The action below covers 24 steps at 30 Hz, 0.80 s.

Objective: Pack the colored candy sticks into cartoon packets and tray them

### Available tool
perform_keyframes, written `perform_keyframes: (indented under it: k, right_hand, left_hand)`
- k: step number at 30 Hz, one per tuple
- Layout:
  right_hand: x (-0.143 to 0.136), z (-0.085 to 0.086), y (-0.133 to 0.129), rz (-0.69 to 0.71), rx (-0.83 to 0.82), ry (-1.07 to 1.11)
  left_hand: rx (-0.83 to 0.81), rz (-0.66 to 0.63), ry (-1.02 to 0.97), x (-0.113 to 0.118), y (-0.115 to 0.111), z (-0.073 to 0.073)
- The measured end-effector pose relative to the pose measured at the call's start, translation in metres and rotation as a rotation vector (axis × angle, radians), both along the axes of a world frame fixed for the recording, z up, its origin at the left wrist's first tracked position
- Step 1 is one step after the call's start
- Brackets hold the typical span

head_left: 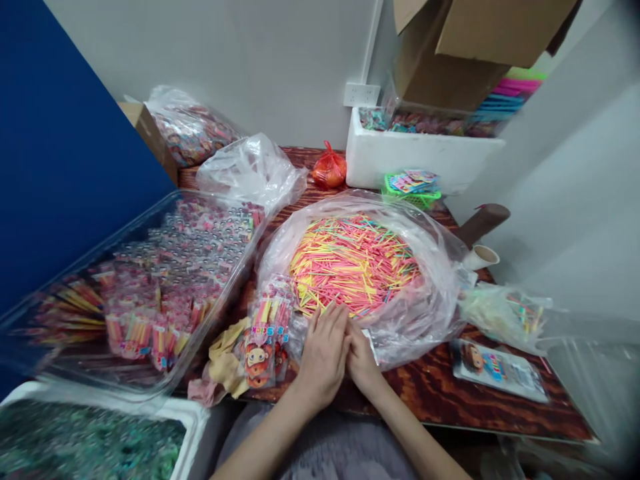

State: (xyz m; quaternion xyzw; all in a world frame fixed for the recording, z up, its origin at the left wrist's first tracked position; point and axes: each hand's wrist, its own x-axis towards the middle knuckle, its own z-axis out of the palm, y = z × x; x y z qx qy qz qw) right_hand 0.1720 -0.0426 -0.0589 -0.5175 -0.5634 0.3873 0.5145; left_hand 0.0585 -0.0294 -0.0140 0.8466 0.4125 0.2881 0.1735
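My left hand (324,355) and my right hand (361,357) meet at the near rim of a clear plastic bag (430,320). The bag is rolled open around a heap of thin pink, yellow and green sticks (355,263). My left fingers bend over beside the right ones, and both hands look closed. Whatever they may hold is hidden; a small white edge (371,343) shows beside the right hand. To the left of my left hand lie printed packets (261,350) with a cartoon monkey, partly filled with coloured sticks.
At left, a clear tray (220,317) holds many filled packets. Below it stands a white foam box (193,417). Yellow gloves (227,360) lie near the table edge. At right are a flat packet stack (500,370) and a paper cup (483,257). Behind sits a green basket (423,199).
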Motion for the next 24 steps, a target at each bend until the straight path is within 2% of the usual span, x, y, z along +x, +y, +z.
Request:
perform_keyframes:
  k: [2,6,9,10,14,15,16,20,24]
  right_hand:
    - [-0.005,0.007,0.000,0.003,0.004,-0.051]
    - [-0.004,0.019,-0.002,0.004,-0.024,-0.022]
    - [0.006,0.016,-0.006,-0.003,-0.041,-0.012]
    - [0.008,0.013,-0.008,0.004,-0.035,-0.005]
    - [0.012,0.003,-0.013,0.010,-0.051,0.085]
    - [0.011,0.002,-0.013,0.015,-0.066,0.099]
    - [0.011,0.002,-0.012,0.023,-0.077,0.103]
    - [0.013,0.009,-0.007,0.028,-0.097,0.085]
    - [0.017,0.020,-0.004,-0.022,-0.095,0.104]
  left_hand:
    - [-0.020,0.009,-0.026,0.000,0.007,0.003]
    - [-0.045,-0.012,-0.115,-0.004,0.014,0.016]
    - [-0.030,0.073,-0.195,-0.010,0.008,0.017]
    - [-0.028,0.066,-0.184,-0.011,0.005,0.015]
    - [-0.045,-0.161,0.017,-0.009,-0.008,0.004]
    - [-0.050,-0.180,0.039,-0.009,-0.009,0.001]
    - [-0.054,-0.161,0.035,-0.009,-0.010,-0.001]
    - [-0.086,0.055,-0.067,-0.016,-0.008,-0.008]
    - [-0.133,0.046,0.043,-0.021,-0.007,-0.015]
